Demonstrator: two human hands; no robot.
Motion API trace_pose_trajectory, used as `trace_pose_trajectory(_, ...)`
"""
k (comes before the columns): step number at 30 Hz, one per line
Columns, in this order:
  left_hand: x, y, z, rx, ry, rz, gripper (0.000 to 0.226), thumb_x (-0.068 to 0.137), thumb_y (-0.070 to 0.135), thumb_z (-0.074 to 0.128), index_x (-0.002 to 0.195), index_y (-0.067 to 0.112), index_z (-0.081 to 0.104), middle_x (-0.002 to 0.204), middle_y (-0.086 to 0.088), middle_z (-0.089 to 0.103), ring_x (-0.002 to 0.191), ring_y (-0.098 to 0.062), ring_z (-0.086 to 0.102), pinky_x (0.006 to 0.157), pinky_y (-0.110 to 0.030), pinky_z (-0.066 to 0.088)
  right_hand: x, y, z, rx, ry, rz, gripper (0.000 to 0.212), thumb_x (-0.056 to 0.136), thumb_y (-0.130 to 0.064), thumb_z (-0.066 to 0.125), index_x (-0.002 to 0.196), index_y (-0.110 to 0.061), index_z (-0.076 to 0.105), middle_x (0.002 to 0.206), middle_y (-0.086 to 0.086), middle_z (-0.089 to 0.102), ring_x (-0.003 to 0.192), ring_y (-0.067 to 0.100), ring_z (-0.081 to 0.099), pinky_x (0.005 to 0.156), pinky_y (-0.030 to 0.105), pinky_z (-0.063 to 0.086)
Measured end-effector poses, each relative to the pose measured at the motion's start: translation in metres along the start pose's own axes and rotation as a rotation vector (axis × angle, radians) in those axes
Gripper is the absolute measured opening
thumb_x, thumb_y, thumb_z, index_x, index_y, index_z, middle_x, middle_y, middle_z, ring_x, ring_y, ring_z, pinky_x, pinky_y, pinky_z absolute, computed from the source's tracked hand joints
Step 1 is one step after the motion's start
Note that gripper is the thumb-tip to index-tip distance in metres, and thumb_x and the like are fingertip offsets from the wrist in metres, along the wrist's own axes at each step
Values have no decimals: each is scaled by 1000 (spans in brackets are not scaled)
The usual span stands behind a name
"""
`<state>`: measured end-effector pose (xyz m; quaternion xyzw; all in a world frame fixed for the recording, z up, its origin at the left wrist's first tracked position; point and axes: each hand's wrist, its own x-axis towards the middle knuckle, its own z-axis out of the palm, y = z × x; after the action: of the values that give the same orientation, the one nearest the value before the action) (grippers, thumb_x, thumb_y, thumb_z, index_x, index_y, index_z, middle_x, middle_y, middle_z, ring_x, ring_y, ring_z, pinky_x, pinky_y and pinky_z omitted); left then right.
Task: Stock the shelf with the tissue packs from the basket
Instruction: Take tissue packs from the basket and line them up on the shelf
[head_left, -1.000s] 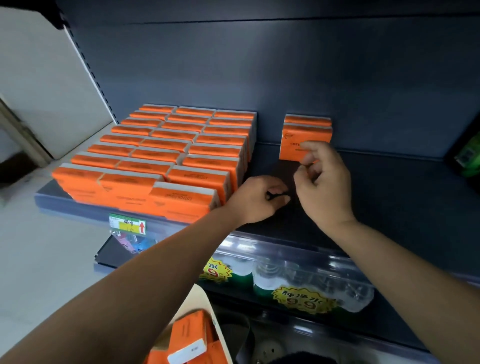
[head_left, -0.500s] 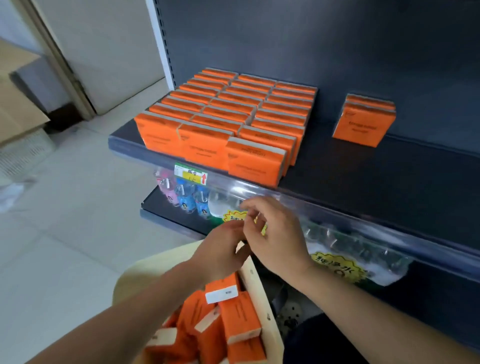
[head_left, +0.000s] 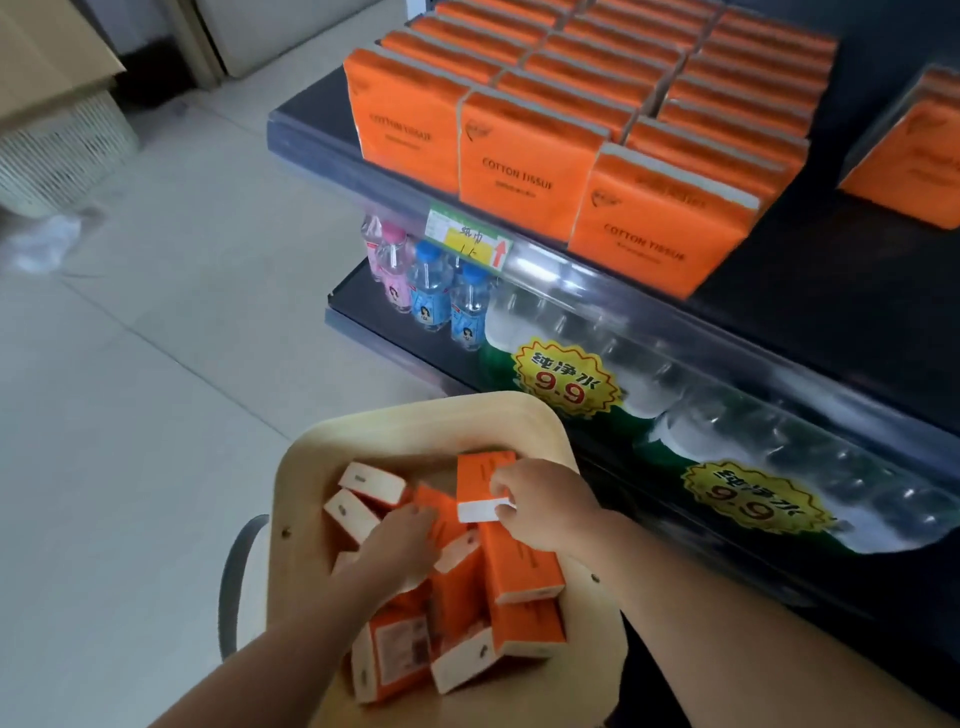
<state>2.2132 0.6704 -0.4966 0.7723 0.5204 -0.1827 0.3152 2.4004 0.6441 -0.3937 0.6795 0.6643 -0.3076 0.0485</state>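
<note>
Head view. Looking down into the pale basket (head_left: 415, 421) at the near side, heaped with loose orange packs (head_left: 519, 571). Pinching one tissue pack (head_left: 480, 480) by its white end with the right hand (head_left: 545, 506), fingers curled round it, at the basket's far side and a little above the heap. Resting the left hand (head_left: 395, 551) on another pack mid-basket, fingers fairly straight, touching rather than gripping as far as the blur allows. Farther off, on the shelf (head_left: 810, 270): three filled rows (head_left: 524, 156) at left, a short stack (head_left: 914, 166) at right, bare board between. Underneath, water bottles (head_left: 431, 296).

Judged as the pick-up step, with plenty of stock left to move. Next, probably: lift the pinched pack clear, carry it up and to the right, stand it upright in front of the short stack, printed face toward the near edge.
</note>
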Motion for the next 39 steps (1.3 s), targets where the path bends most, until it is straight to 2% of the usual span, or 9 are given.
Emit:
trace_pose_trajectory(4, 20, 20, 25, -393, -43, -53, 64, 86, 36, 61, 142, 27, 32, 144, -8, 40, 123, -25, 51, 101, -35, 43, 14, 12, 9, 18, -103, 127, 20, 91, -23, 53, 110, -20, 61, 113, 2, 61, 104, 25, 58, 85, 36, 50)
trace_pose_trajectory(8, 43, 55, 16, -1344, 61, -413, 23, 91, 26, 60, 108, 16, 49, 98, -12, 61, 72, -19, 58, 49, -27, 51, 18, 23, 12, 54, -197, 201, 28, 92, -17, 52, 119, -16, 60, 123, 6, 58, 112, 26, 56, 91, 34, 49)
trace_pose_trajectory(12, 69, 57, 7, -1496, 3, -550, 18, 84, -1, 62, 100, -8, 62, 82, -17, 63, 63, -25, 57, 51, -30, 52, 32, 23, 13, 201, -185, 338, 26, 93, -21, 50, 116, -11, 58, 118, 9, 60, 105, 27, 59, 83, 32, 49)
trace_pose_trajectory(15, 58, 47, -9, -1623, -239, -458, 18, 83, -4, 57, 101, -1, 62, 89, -17, 65, 69, -26, 60, 56, -30, 47, 42, 18, 10, 395, -133, 468, 33, 96, -32, 47, 120, -10, 49, 117, 10, 60, 98, 25, 60, 72, 28, 43)
trace_pose_trajectory(19, 40, 19, -10, -1834, -469, -73, 57, 71, -1, 68, 125, 5, 52, 104, -17, 63, 80, -28, 61, 66, -37, 46, 49, 13, 7, 528, -98, 543, 34, 91, -43, 53, 109, -15, 55, 93, 2, 59, 81, 22, 59, 60, 25, 43)
trace_pose_trajectory(22, 40, 23, -8, -1755, -416, -9, 50, 69, 0, 68, 117, 12, 58, 103, -12, 64, 84, -26, 58, 68, -34, 43, 45, 14, -1, 579, -33, 515, 23, 82, -37, 66, 96, -21, 56, 90, 0, 63, 80, 22, 64, 66, 30, 53)
trace_pose_trajectory(25, 48, 36, 6, -1408, -369, -29, 64, 61, 4, 70, 120, 22, 56, 111, -5, 64, 99, -23, 56, 85, -36, 44, 39, 13, -14, 248, 58, 423, 30, 81, -37, 66, 102, -20, 55, 102, 1, 64, 95, 26, 64, 68, 31, 48)
trace_pose_trajectory(30, 57, 66, 37, -439, -198, -131, 103, 74, 25, 74, 151, 23, 6, 151, -13, 25, 134, -33, 35, 107, -43, 37, 37, 11, -29, -51, 173, 308, 33, 84, -31, 65, 111, -16, 55, 107, 5, 63, 97, 28, 63, 63, 30, 40)
trace_pose_trajectory(39, 29, 63, 9, -510, -559, -171, 48, 76, 8, 71, 120, 18, 53, 119, -8, 52, 106, -24, 51, 75, -29, 53, 36, 25, -42, 88, 175, 278, 28, 79, -32, 66, 102, -20, 53, 101, 0, 61, 95, 24, 60, 66, 31, 43)
